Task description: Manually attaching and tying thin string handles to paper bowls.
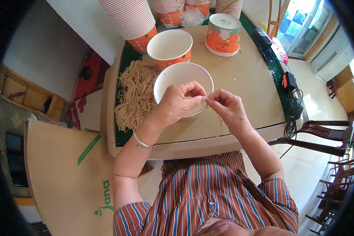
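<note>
Both my hands meet over the near right side of a white-lined paper bucket (183, 72), which stands upright near the table's front edge. Thumb and fingers of my left hand (181, 100) pinch a thin tan cord (205, 104) at the rim. My right hand (229, 108) is closed on the same cord, and a short tail seems to hang below its fingers. How the cord is looped or joined to the bucket is too small to tell. To the left lies a loose heap of tan cords (135, 96). Behind stands another open orange-and-white bucket (170, 44).
Tall stacks of nested buckets (128, 17) line the table's back, with a crumpled clear plastic bag (192, 17) among them. An upside-down bucket (223, 37) stands at the back right. Black adapters and cables (290, 80) run along the right edge. A cardboard box (67, 169) stands at the left.
</note>
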Motion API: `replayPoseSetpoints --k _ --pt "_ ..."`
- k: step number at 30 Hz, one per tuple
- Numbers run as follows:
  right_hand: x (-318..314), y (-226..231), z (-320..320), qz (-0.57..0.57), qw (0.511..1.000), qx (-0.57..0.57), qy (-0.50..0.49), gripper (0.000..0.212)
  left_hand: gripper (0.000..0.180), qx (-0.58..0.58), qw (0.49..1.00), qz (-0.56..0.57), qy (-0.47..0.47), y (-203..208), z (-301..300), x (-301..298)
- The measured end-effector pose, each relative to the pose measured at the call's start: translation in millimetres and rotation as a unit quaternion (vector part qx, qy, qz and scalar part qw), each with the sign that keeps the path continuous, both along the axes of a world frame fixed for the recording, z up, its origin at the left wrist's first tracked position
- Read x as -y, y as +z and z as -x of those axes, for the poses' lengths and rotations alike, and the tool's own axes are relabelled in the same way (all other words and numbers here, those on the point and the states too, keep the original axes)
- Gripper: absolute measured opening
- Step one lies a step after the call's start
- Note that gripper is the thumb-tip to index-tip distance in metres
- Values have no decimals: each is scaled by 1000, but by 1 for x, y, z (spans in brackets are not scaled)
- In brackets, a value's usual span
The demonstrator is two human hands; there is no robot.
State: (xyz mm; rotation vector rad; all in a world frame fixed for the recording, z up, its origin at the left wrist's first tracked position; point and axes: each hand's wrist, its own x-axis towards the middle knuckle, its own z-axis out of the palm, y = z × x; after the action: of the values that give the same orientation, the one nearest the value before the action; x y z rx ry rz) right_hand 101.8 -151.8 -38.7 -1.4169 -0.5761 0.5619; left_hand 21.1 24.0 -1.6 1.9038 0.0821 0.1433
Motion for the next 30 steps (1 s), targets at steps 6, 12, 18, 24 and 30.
replayPoseSetpoints --k 6,12,18,24,30 --pt "1 1 -1 8 1000 -13 4 8 9 -4 1000 0 23 -6 1 -2" --pt "2 2 0 14 1000 -20 1 8 2 10 998 -38 44 -7 4 3" --pt "1 1 1 12 1000 -13 2 7 4 12 995 -82 50 4 8 13" --pt "1 4 1 10 999 -28 17 7 10 117 985 -103 79 -4 9 19" --pt "1 -1 1 -10 999 -49 19 7 21 125 982 -117 78 -4 12 21"
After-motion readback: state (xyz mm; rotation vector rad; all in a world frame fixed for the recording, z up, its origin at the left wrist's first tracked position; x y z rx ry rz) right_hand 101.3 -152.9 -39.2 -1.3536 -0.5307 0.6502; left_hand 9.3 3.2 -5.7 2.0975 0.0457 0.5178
